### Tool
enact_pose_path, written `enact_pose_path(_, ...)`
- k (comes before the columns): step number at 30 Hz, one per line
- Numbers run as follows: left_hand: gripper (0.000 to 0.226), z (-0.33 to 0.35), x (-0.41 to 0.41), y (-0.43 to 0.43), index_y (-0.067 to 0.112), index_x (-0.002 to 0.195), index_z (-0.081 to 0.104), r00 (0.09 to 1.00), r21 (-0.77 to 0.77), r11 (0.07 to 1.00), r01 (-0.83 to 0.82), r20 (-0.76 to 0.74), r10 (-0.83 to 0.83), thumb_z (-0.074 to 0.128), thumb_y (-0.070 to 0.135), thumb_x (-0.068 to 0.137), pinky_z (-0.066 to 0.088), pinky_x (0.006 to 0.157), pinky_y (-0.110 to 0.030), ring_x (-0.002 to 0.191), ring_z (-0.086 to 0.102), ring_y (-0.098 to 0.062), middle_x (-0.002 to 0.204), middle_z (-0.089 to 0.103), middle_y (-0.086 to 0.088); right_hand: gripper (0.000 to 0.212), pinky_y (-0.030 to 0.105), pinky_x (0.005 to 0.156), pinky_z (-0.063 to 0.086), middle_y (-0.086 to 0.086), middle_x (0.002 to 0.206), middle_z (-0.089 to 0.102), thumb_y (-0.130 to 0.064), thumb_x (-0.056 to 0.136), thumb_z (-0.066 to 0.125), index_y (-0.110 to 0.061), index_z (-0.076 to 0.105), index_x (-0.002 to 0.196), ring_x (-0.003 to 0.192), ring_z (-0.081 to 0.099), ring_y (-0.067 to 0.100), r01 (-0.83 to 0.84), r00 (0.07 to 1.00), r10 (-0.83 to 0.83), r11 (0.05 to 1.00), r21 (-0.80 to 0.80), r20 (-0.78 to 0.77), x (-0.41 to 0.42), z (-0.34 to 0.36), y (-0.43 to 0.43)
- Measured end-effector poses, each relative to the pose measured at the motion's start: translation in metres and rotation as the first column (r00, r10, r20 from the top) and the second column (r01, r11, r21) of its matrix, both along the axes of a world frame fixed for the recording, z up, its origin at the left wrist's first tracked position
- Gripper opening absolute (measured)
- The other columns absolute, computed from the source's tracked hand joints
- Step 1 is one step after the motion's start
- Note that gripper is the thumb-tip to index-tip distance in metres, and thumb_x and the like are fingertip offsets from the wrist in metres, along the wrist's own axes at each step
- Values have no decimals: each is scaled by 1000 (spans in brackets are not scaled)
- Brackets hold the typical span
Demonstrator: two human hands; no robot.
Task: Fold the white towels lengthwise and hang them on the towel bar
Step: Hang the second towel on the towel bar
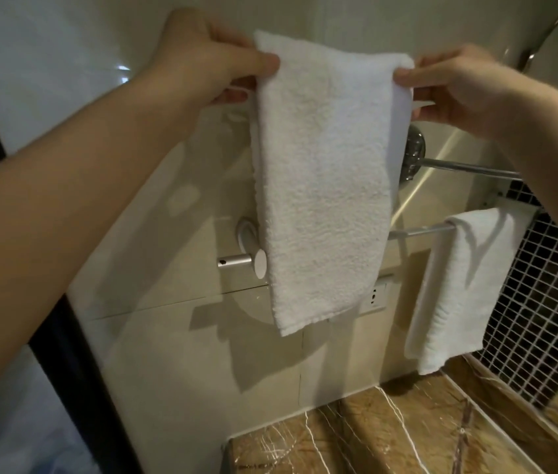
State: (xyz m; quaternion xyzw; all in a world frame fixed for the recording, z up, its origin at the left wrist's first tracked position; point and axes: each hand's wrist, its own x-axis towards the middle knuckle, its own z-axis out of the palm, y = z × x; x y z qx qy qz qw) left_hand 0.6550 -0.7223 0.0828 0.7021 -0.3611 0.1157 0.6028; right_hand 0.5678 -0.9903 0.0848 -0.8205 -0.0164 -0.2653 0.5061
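Folded white towel [325, 186] held aloft above the desk's [390, 436] far-left corner. Left grip [209, 59] and right grip [455, 87] each pinch a top corner, keeping it straight for draping over the towel bar [421, 230], beside the hung towel [458, 285].

Both bare arms are raised and stretched forward, forearms angling inward. The left hand [212, 59] pinches the towel [325, 172] at its top left corner, thumb in front. The right hand [458, 90] pinches the top right corner, fingers curled behind.
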Motion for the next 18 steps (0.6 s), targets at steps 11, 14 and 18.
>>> enact_pose_path(11,32,-48,-5,-14,1,101,67,994,53,994,-91,-50,94,78,18,75,55,68,-19,70,66,-7,86,68,-3,8,18,65,55,0,87,69,-18,85,68,-12,64,89,78,69,10,50,997,-51,999,-14,-63,1,-49,-12)
enact_pose_path(14,11,-62,-6,-14,11,83,68,991,75,991,-108,-66,113,76,15,77,54,70,-19,64,64,0,78,67,3,22,20,69,55,10,93,67,-20,86,67,-2,65,99,81,65,17,53,995,-58,997,-57,-85,5,-64,-14)
enact_pose_path(18,11,-75,-5,-12,14,81,67,987,56,989,-134,-85,138,77,15,76,55,67,-17,62,65,2,70,68,9,25,20,67,54,17,90,59,-22,84,70,-1,67,96,71,57,16,46,996,-53,995,-93,-76,9,-77,-13)
